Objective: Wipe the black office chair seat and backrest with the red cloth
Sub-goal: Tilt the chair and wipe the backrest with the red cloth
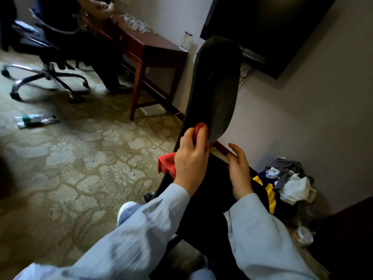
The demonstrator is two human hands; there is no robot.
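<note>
the patterned carpet [80, 158] covers the floor. the black office chair [214, 93] stands beside the wall, with a wooden table [145, 45] and a second chair [40, 49] farther off. a pile of clothes [290, 182] lies by the wall. the left hand [191, 158] grips the red cloth [167, 164], pressing it to the lower backrest. the right hand [239, 170] rests on the seat's rear edge, fingers relaxed.

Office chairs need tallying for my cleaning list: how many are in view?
2. The near chair stands before the person, whose left hand presses the red cloth against its backrest. The far chair is upper left beside the wooden desk, occupied. Others may be out of frame.
</note>
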